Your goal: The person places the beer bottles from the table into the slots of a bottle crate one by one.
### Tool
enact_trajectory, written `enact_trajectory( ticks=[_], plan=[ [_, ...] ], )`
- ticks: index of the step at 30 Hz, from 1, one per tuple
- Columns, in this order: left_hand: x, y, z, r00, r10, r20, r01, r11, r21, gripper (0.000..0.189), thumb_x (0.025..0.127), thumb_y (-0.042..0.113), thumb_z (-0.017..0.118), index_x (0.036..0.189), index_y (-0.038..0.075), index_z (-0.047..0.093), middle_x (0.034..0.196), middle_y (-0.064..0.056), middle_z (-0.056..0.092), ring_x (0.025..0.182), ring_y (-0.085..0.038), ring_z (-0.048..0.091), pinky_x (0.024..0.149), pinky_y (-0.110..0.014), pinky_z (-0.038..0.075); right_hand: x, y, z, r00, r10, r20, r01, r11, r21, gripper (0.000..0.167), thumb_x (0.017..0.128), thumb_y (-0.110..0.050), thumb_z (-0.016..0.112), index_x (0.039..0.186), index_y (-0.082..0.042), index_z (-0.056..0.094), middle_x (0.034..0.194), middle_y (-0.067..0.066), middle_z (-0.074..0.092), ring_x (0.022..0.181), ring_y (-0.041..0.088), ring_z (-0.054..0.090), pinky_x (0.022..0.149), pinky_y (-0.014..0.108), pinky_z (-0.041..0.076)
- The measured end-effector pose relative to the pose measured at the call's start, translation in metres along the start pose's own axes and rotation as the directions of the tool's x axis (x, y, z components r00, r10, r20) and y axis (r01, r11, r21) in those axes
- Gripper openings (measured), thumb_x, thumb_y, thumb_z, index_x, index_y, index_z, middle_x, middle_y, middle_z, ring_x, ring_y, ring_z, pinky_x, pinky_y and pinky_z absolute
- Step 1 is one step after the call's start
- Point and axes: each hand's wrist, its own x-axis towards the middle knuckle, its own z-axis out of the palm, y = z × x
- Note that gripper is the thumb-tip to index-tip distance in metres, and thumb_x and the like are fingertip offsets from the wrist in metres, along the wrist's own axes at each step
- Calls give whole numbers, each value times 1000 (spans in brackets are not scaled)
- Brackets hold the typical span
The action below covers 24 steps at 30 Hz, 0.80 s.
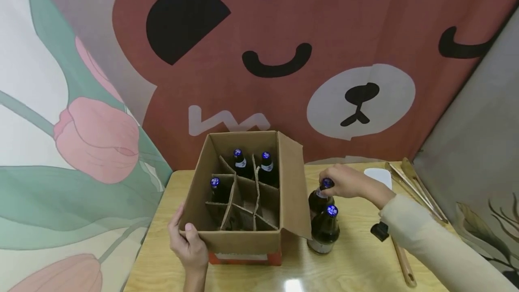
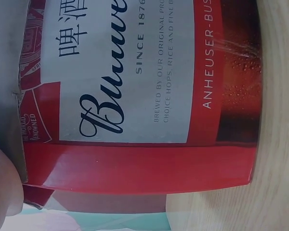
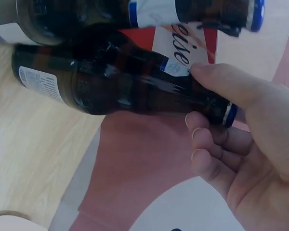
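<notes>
An open cardboard beer carton [image 1: 243, 240] with brown dividers stands in the middle of the table. Three dark bottles with blue caps sit in its cells: two at the back, the far left bottle [image 1: 239, 162] and the far right bottle [image 1: 266, 168], and a nearer bottle [image 1: 215, 192] on the left. My left hand [image 1: 188, 244] grips the carton's near left corner, thumb over the rim. Right of the carton, my right hand [image 1: 349, 181] pinches a beer bottle [image 3: 120, 79] by its neck, just below the cap. Close beside it stands another beer bottle [image 1: 324, 233].
The carton's side flap [image 1: 293, 188] hangs outward toward the two bottles. Farther right on the wooden table [image 1: 352, 260] lie a white object [image 1: 379, 176], long-handled utensils [image 1: 421, 190] and a wooden handle [image 1: 403, 260]. A bear-patterned curtain [image 1: 275, 102] hangs behind.
</notes>
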Motion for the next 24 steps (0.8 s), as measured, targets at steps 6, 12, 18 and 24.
enact_trajectory(
  ticks=[6,12,18,24],
  plan=[
    [4,10,5,1000,18,-18,-17,1000,21,36,89,-2,40,115,-25,52,114,-41,59,108,-27,63,93,-27,49,-5,0,-23,999,35,18,-36,999,41,5,86,-16,76,86,-14,71,75,-12,61,53,1,48,48,23,42],
    [3,9,4,1000,3,-23,-3,1000,8,37,89,-3,40,115,-25,52,114,-41,59,107,-26,63,92,-27,50,-5,-12,-63,996,81,34,-81,997,-9,6,86,-18,76,85,-16,71,71,-12,60,50,3,46,46,23,38],
    [2,10,3,999,-20,-28,20,1000,1,38,87,-4,39,115,-25,52,115,-39,59,105,-24,64,89,-25,50,-9,-30,-108,997,69,16,-67,994,-87,5,85,-19,77,88,-17,74,77,-10,62,55,4,49,49,25,41],
    [3,11,5,999,-10,-30,10,1000,4,37,88,-2,40,115,-25,53,113,-39,60,104,-24,65,88,-24,50,-11,-49,-147,998,54,23,-51,991,-122,7,86,-20,76,91,-17,74,82,-8,64,59,5,53,52,26,45]
  ],
)
